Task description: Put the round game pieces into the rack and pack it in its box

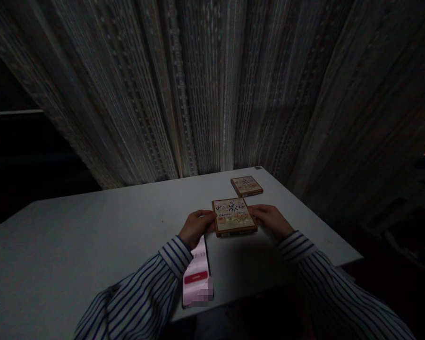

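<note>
Between my two hands is a flat square Chinese chess box, its printed lid facing up and its front edge towards me. My left hand grips the left side, thumb on top near the edge. On the right side, my right hand pinches the box with closed fingers. A shadow on the table below suggests the box is held slightly above it. Farther back and to the right lies a second box with the same print, touched by neither hand.
A lit phone lies on the white table, partly under my left wrist. At the table's far right corner is a small dark piece. A striped curtain hangs right behind the table. The table's right edge slants towards me.
</note>
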`<state>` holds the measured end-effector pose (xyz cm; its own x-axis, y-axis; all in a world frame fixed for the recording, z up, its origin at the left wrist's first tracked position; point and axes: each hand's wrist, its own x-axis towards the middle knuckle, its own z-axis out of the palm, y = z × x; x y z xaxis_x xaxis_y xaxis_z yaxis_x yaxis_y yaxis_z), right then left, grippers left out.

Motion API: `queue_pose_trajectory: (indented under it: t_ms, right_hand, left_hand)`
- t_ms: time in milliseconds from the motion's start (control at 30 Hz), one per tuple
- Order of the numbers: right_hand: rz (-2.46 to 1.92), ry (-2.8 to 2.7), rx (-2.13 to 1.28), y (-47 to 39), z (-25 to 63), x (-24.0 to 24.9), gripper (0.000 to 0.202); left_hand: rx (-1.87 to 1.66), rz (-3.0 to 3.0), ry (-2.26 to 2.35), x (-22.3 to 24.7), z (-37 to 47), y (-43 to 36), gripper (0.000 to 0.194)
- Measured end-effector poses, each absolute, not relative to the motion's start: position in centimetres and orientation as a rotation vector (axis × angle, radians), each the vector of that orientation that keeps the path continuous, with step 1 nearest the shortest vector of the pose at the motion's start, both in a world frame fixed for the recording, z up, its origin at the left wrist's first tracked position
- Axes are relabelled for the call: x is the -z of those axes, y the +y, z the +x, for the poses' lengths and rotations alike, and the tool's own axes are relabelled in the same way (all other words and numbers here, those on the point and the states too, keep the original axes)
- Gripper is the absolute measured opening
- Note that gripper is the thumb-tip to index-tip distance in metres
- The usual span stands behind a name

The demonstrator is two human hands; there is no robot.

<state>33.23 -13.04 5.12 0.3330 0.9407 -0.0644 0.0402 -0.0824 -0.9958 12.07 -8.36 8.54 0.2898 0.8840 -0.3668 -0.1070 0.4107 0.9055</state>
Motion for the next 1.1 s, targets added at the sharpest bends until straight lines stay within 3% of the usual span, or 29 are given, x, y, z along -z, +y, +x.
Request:
queue_pose_trajectory:
  t_ms: [1100]
  right_hand:
    - [-1.549, -0.959, -0.945, -15.0, 38.1, -4.9, 0.023]
  left_hand:
    - [-0.686, 1.056, 1.107, -7.2, 17.5, -8.8, 0.015]
